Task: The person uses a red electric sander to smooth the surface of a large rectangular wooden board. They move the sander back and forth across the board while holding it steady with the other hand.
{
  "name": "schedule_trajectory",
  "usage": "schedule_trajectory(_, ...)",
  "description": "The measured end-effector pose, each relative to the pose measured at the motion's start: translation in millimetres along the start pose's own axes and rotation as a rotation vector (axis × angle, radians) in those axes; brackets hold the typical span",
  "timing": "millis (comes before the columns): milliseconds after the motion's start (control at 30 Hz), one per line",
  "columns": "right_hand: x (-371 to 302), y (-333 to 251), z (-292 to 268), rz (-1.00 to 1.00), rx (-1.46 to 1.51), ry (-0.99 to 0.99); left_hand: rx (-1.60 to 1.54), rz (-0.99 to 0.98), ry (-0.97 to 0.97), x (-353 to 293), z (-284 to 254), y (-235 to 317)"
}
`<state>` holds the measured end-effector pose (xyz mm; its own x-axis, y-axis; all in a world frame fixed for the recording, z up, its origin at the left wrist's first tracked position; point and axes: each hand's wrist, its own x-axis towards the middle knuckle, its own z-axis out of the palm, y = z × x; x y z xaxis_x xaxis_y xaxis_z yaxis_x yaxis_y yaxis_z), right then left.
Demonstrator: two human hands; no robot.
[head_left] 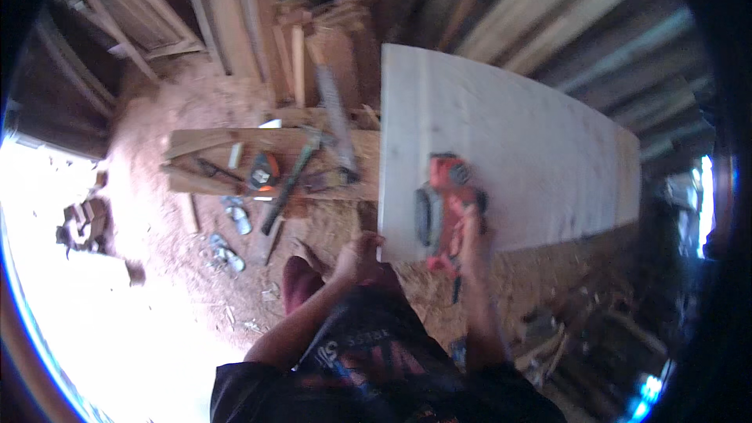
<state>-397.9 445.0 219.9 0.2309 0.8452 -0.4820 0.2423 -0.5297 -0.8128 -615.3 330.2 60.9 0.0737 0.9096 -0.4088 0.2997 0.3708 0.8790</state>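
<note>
A wide pale wooden board (525, 141) lies in front of me and stretches to the right. On its near left part rests a red and black handheld power tool (450, 196) with a dark rounded piece along its left side; blur hides its exact kind. My right hand (471, 239) is closed around the tool's near handle. My left hand (360, 258) is closed at the board's near left corner, with its fingers against the edge; how firmly it grips cannot be seen.
A plank bench (368, 145) left of the board carries a hammer (294, 180), a handsaw (335, 117) and a black and orange tape measure (265, 171). Slippers (227, 252) lie on the dirt floor. Timber (235, 16) leans at the back; scrap wood (611, 329) lies at near right.
</note>
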Motion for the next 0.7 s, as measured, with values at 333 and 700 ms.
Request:
schedule_trajectory(333, 270, -151, 57, -0.175, 0.072, -0.268, 0.172, -0.275, 0.134, -7, 4, 49)
schedule_trajectory(700, 51, 24, -65, -0.033, -0.175, -0.180, 0.345, -0.011, -0.066, 3, 6, 5)
